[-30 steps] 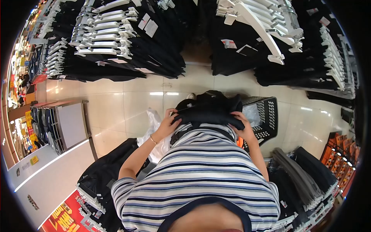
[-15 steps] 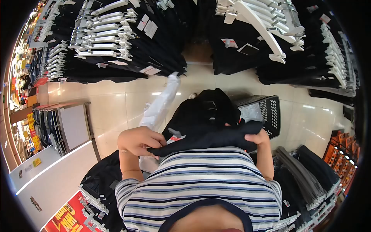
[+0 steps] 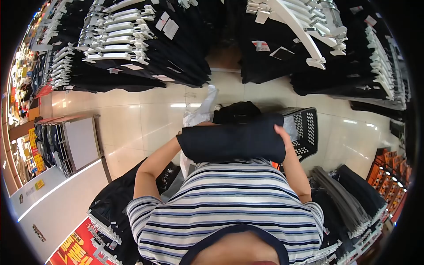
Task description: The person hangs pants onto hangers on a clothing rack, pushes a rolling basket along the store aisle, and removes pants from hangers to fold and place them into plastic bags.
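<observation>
A folded black garment is stretched flat in front of my striped shirt, held between both hands. My right hand grips its right end, the thumb lying on the front of the cloth. At the other end, the garment hides most of my left hand; only a strip of skin shows above the top edge. Just beyond the cloth hangs a white plastic bag. More black cloth lies past the garment, beside a black shopping basket with a perforated wall.
Racks of dark clothes on white hangers stand ahead on the left, and more hangers on the right. Behind me are dark clothes and grey clothes. A white panel stands at left on the tiled floor.
The garment has gone from bunched against my chest to a smooth folded panel, farther forward. My left hand has moved forward and right, behind it. The white bag has shifted right.
</observation>
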Tool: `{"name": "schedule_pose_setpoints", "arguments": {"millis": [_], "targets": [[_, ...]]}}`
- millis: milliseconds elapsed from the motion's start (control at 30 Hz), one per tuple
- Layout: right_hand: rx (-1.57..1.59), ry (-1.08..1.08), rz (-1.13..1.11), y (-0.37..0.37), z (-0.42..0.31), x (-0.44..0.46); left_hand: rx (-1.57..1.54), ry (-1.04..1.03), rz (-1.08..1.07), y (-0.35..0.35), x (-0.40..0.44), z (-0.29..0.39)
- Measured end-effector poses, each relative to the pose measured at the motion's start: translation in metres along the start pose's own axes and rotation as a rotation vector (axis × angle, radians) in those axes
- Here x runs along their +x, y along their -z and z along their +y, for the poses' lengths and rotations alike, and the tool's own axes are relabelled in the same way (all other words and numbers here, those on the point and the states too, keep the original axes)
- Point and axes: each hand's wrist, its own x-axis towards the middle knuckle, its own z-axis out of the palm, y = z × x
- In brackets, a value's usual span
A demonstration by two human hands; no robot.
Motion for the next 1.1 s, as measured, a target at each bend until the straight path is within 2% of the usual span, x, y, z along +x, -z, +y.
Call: {"name": "schedule_pose_setpoints", "arguments": {"millis": [33,167,267,367,467,533,567,600,667,767,867,900,933,1000,1033,1100], "targets": [[0.035,-0.023,0.020,-0.028,-0.008,-0.007,-0.005,0.003,-0.006,0.004,-0.005,-0.012],[0.010,-0.072,0.066,-0.010,-0.028,0.029,0.028,-0.011,-0.040,0.015,-0.015,-0.046],[-0.672,-0.007,0.188,0.026,-0.039,0.063,0.051,-0.010,-0.056,0.021,-0.017,-0.059],[-1.440,0.416,0.260,0.037,-0.027,0.065,0.082,-0.009,-0.069,0.025,-0.016,-0.069],[-1.781,1.091,0.042,-0.005,-0.035,0.038,0.107,-0.015,-0.077,0.029,-0.014,-0.078],[-1.517,0.835,-0.610,-0.034,-0.043,0.022,0.120,-0.016,-0.084,0.031,-0.012,-0.084],[-1.411,0.620,-0.793,-0.042,-0.035,0.019,0.126,-0.013,-0.089,0.033,-0.012,-0.087],[-1.578,0.554,-0.886,-0.051,-0.028,0.015,0.132,-0.013,-0.093,0.036,-0.011,-0.090],[-1.848,0.545,-0.699,-0.057,-0.004,0.003,0.143,-0.008,-0.100,0.044,-0.011,-0.097],[-1.808,0.565,-0.578,-0.056,-0.005,0.014,0.160,0.001,-0.119,0.062,-0.014,-0.112],[-1.930,0.258,-0.505,-0.072,-0.013,0.019,0.169,0.011,-0.093,0.074,-0.018,-0.114],[-1.936,0.262,-0.508,-0.079,-0.015,0.019,0.164,0.012,-0.046,0.075,-0.018,-0.105],[-1.987,0.360,-0.497,-0.074,-0.015,0.028,0.166,0.003,0.028,0.073,-0.017,-0.090],[-2.080,0.569,-0.476,-0.055,-0.010,0.058,0.123,0.336,-0.017,0.083,-0.009,-0.093],[-2.004,0.644,-0.394,-0.051,-0.009,0.068,0.102,0.502,-0.041,0.088,-0.007,-0.089],[-1.765,0.627,-0.313,-0.038,-0.021,0.088,0.028,0.365,0.168,0.084,-0.015,-0.074]]}}
